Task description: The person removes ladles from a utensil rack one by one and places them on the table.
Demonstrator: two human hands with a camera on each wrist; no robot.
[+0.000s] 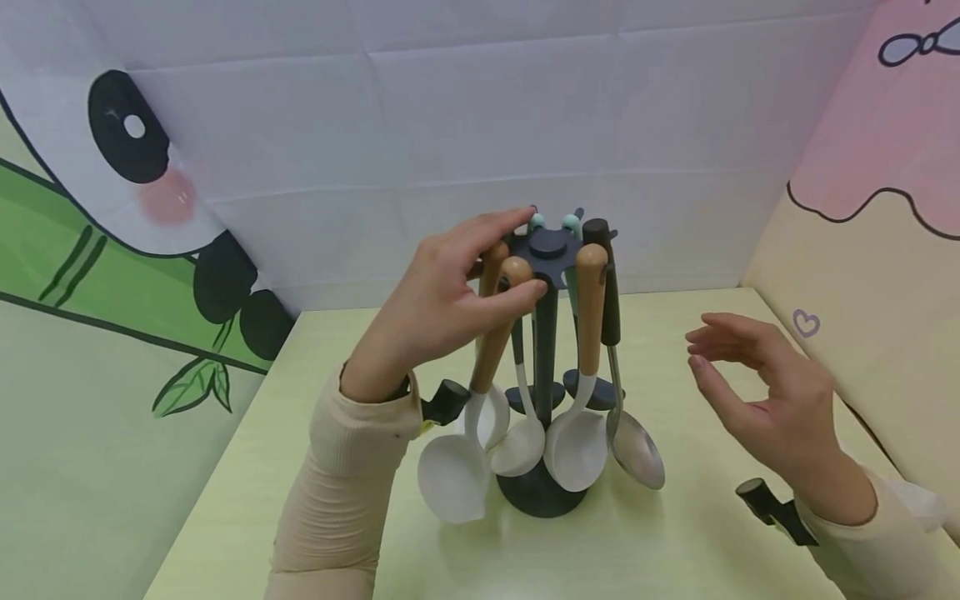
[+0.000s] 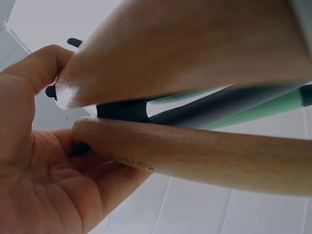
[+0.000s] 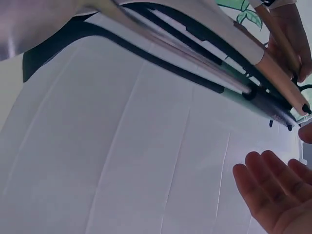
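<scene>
A black rotating utensil rack [image 1: 547, 350] stands upright on the table, hung all round with kitchen utensils. My left hand [image 1: 457, 287] holds the rack's top from the left, thumb in front and index finger toward the back. Between them are the ends of two wooden handles [image 2: 146, 146], one belonging to a white turner [image 1: 452, 479]. Along the front hang a small white ladle [image 1: 520, 447] and a larger white ladle [image 1: 577, 450] with a wooden handle. To their right hangs a steel spoon [image 1: 636, 450] with a dark handle. My right hand [image 1: 780, 392] hovers off to the right, fingers loosely bent, holding nothing.
Dark utensil heads [image 1: 595, 390] with green handles hang at the back of the rack. The pale yellow table [image 1: 360, 500] meets a white cloth wall [image 1: 480, 125] behind and printed panels at both sides. A black wrist camera [image 1: 446, 402] sits close to the turner.
</scene>
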